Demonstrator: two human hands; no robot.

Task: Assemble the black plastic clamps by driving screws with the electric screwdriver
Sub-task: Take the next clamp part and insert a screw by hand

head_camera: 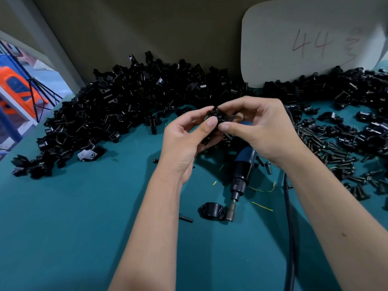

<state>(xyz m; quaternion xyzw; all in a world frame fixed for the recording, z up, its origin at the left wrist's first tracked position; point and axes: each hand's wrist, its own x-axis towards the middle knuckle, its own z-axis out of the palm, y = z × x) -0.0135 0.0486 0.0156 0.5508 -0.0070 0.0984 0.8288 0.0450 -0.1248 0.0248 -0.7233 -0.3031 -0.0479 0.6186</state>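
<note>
both hands, left hand (184, 139) and right hand (258, 131), pinch one black clamp (218, 119) above the tabletop (84, 217); electric screwdriver (241, 173) lies below (bit touching a loose clamp half (211, 211)).

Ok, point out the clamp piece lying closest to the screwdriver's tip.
The lone black half-ring clamp piece on the green table, right against the screwdriver's socket bit; the rest are piled farther back.
</note>
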